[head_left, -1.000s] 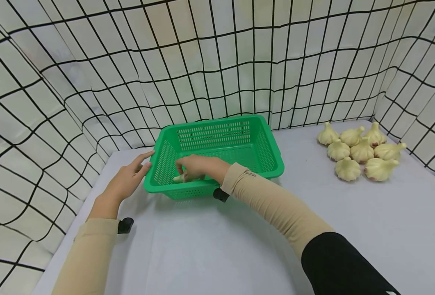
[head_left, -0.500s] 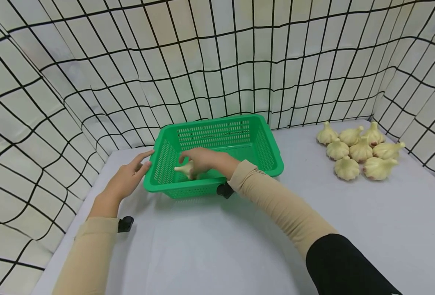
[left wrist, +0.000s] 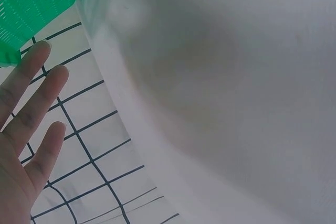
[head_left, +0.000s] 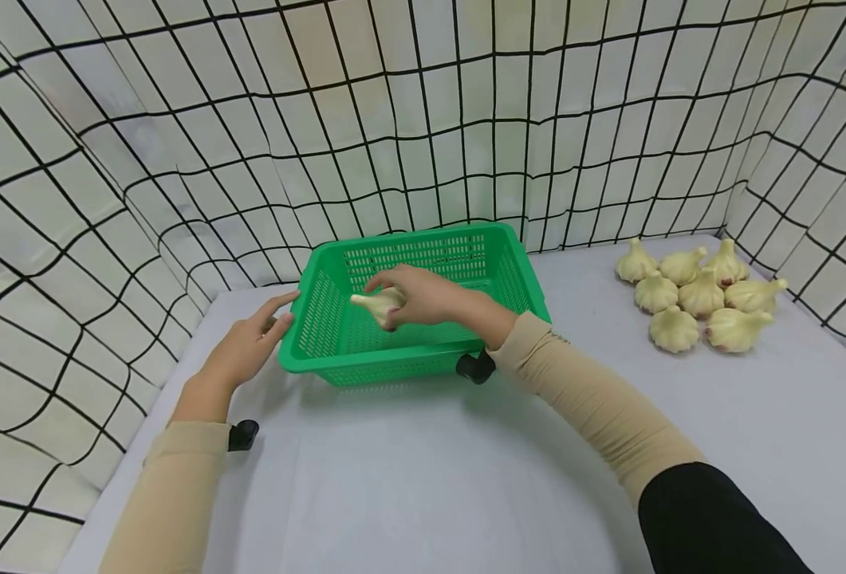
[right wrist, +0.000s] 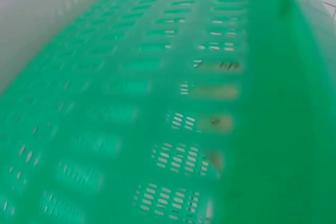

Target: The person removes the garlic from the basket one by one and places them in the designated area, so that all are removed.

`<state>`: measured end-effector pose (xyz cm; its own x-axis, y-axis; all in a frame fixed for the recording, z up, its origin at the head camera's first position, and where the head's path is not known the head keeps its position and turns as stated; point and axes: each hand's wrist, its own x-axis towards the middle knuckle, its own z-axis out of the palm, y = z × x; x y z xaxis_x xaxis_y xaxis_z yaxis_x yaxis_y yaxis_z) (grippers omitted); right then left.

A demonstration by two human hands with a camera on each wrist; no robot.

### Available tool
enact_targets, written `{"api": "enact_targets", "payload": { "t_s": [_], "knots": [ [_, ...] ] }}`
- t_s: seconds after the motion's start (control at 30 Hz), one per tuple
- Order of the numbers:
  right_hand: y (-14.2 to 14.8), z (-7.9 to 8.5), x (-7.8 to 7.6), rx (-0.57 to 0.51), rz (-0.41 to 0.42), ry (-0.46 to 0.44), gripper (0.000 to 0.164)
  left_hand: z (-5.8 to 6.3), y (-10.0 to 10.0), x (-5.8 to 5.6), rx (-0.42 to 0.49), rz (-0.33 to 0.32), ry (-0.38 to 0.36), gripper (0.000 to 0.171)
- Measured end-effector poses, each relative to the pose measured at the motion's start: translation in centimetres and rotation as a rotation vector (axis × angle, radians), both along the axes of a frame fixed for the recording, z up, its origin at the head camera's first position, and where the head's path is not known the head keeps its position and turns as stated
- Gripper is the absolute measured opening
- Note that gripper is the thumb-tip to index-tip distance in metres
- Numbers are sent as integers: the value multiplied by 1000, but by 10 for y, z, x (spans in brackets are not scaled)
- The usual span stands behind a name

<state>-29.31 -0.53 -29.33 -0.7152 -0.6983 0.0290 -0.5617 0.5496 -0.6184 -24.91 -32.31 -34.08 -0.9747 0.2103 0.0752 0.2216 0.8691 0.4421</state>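
Note:
My right hand (head_left: pixel 426 296) grips a garlic bulb (head_left: pixel 384 305), its stem pointing left, over the inside of the green plastic basket (head_left: pixel 394 356). In the right wrist view the slotted basket wall (right wrist: pixel 157 77) fills most of the picture, and only bits of the hand show through the slots. My left hand (head_left: pixel 250 347) rests its fingertips at the left rim of the basket. The left wrist view shows that hand (left wrist: pixel 31 114) with fingers spread and straight, near a basket corner (left wrist: pixel 31 3).
Several garlic bulbs (head_left: pixel 702 293) lie grouped on the white table (head_left: pixel 394 478) at the back right. A black grid net (head_left: pixel 494 119) over white sheeting walls the table at the back and both sides.
My right hand has lifted the garlic bulb from the basket's front left bottom, moving up and to the right. The left hand stays in place at the rim.

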Motion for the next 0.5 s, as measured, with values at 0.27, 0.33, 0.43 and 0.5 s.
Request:
{"api": "enact_targets", "payload": {
  "t_s": [0.27,0.33,0.43,0.5],
  "knots": [
    [23,5,8,-105,-25,52,54,1,0,1,3,-3,-1,61],
    [29,5,11,-132,-27,59,54,1,0,0,3,-5,5,61],
    [40,6,15,-166,-34,68,56,1,-1,1,4,-7,10,61],
    [47,5,17,-194,-40,70,58,0,-2,1,5,-5,9,61]
  ]
}}
